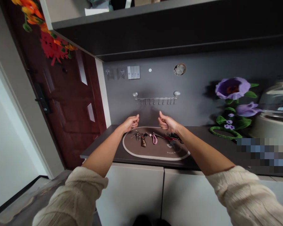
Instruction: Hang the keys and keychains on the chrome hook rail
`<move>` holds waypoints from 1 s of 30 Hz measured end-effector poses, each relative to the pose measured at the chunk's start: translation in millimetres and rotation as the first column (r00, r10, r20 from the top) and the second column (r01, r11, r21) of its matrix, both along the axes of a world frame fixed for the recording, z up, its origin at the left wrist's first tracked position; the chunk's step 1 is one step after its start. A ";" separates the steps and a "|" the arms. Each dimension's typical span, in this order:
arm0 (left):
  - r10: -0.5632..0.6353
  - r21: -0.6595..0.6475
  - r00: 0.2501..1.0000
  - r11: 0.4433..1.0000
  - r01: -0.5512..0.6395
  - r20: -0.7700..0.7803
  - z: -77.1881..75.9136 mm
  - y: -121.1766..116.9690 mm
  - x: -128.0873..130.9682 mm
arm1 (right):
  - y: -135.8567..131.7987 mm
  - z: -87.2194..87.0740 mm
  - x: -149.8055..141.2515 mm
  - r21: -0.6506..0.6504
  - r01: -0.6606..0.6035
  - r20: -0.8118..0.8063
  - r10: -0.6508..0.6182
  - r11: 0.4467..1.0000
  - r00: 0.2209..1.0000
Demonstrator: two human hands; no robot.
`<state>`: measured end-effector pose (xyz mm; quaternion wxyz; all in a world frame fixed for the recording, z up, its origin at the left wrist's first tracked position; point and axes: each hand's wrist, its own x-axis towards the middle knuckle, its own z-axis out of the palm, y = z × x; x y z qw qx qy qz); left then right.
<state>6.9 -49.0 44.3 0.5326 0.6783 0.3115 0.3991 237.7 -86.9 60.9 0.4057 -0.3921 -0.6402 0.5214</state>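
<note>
Both my arms reach out over a dark countertop. My left hand is curled into a fist with the thumb stuck up, and nothing shows in it. My right hand makes the same thumb-up fist, also with nothing in it. Both hands hover above the far edge of an oval brown mat with a white rim. On the mat lie a key bunch with a brown fob, a pink loop keyring and a dark key bunch with red. A chrome hook rail hangs on the grey wall behind.
A dark red door with a black handle stands at the left, with orange and red decorations above it. Purple fabric flowers and a glass-lidded pot sit at the right. White cabinet doors lie below, a dark shelf overhead.
</note>
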 end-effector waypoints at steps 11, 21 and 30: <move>0.410 0.364 0.889 0.875 -0.320 -0.205 -24.9 47.4 -7.0 | 44.2 -16.0 -55.5 0.126 0.166 0.259 -0.194 0.978 0.946; 0.330 0.264 0.886 0.931 -0.250 -0.327 -52.5 59.0 -21.0 | 81.1 -56.7 -78.8 0.327 0.142 0.455 -0.287 0.934 0.843; 0.211 0.257 0.835 0.963 -0.086 -0.508 -63.9 70.6 -33.8 | 78.2 -68.5 -83.7 0.378 0.093 0.587 -0.317 0.921 0.745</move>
